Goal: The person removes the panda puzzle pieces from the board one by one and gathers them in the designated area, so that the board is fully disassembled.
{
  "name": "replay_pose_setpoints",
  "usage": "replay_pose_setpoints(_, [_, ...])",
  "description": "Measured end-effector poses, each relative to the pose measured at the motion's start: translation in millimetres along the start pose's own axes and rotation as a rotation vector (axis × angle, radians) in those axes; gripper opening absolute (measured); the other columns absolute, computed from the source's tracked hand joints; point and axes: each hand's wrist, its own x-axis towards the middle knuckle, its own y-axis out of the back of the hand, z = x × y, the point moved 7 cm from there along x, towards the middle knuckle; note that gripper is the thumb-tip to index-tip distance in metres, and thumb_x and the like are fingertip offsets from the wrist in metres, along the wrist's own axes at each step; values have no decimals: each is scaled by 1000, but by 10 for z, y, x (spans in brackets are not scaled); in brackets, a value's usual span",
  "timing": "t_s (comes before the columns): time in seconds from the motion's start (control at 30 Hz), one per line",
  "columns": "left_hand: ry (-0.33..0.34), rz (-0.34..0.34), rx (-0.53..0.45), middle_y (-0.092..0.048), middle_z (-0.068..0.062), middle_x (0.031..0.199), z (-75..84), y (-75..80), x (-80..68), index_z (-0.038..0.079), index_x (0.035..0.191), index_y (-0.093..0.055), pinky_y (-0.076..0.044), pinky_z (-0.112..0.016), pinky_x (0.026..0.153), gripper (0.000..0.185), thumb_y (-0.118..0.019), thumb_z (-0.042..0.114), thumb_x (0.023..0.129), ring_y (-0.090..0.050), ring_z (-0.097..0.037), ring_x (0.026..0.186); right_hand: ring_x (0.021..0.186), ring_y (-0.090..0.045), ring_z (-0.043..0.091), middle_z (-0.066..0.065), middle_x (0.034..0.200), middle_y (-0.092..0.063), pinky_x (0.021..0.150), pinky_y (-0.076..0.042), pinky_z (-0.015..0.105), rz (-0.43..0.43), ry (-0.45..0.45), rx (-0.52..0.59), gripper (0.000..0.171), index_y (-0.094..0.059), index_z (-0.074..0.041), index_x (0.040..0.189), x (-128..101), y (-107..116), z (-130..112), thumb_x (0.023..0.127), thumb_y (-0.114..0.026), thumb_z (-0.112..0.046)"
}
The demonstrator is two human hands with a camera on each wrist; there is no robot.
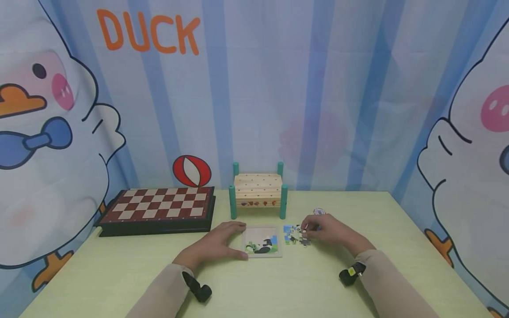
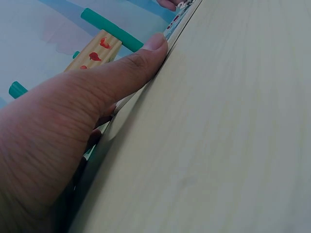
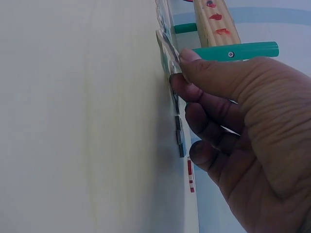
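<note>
Pale green table (image 1: pixel 119 274), duck-print curtain (image 1: pixel 278 88) behind

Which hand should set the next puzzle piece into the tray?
Probably the right hand: it already pinches a puzzle piece over the loose pieces. The left hand rests against the tray, steadying it.

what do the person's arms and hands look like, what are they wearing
Both arms are in long beige sleeves that end at the wrists. The left hand and right hand are bare, with no gloves or rings visible. A small black device is strapped at the left wrist, and a similar black one with a yellowish-green mark sits at the right wrist. No cables show.
</note>
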Motion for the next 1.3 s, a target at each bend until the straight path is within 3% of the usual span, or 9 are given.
replay_pose_setpoints(0.3, [-18, 2, -7, -41, 3, 156, 14, -3, -1, 18, 150, -48, -28, -52, 119, 97, -72, 74, 74, -27, -25, 149, 77, -59, 9, -11, 84, -65, 69, -49, 31, 18, -24, -43, 6, -68, -19, 100, -16, 4, -62, 96, -70, -24])
replay_pose_setpoints(0.9, [-5, 0, 0, -40, 4, 157, 8, -5, 0, 20, 150, -48, -27, -51, 120, 96, -72, 74, 74, -26, -24, 149, 79, -58, 5, -15, 85, -65, 72, -51, 32, 21, 31, -126, 4, -71, -22, 91, -13, 12, -84, 93, -75, -21])
replay_pose_setpoints(1.3, [5, 0, 0, -40, 3, 157, 40, 6, -13, 18, 149, -49, -26, -52, 120, 96, -73, 73, 75, -27, -25, 149, 79, -57, 7, -15, 88, -67, 71, -50, 31, 5, 14, -116, 7, -74, -21, 91, 19, -15, -45, 94, -73, -27])
